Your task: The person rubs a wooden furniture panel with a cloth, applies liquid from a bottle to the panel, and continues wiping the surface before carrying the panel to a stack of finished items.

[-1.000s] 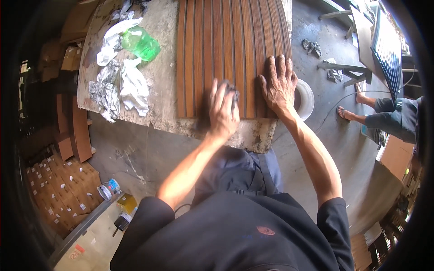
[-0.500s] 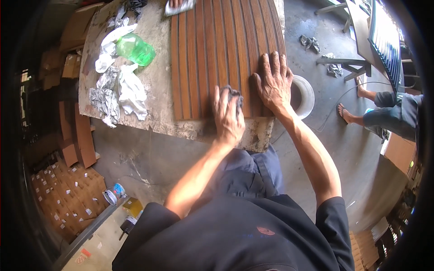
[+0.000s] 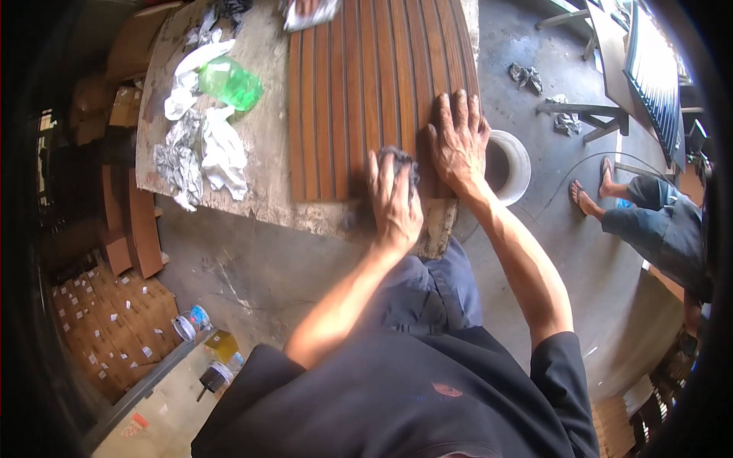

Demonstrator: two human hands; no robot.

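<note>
A brown slatted wood panel (image 3: 359, 84) with dark grooves lies flat on a worn, stained worktable (image 3: 267, 153). My left hand (image 3: 395, 206) is closed on a dark, crumpled rag (image 3: 401, 164) at the panel's near edge. Spread flat along the panel's right edge, my right hand (image 3: 458, 149) holds nothing. Just beyond that edge, partly under my right wrist, stands a white bucket (image 3: 519, 164). At the panel's far end another person's hand (image 3: 305, 8) rests on a pale cloth (image 3: 311, 17).
On the table's left are a green plastic bottle (image 3: 233, 84) and several crumpled rags (image 3: 224, 156). To the right, a person in sandals (image 3: 634, 202) stands near a wooden trestle (image 3: 588, 111). Stacked boards (image 3: 114, 328) lie lower left, near a small paint can (image 3: 187, 327).
My left hand has shifted slightly right and nearer with the rag. My right hand stays on the panel's edge. The person at right has moved and shows more of the legs.
</note>
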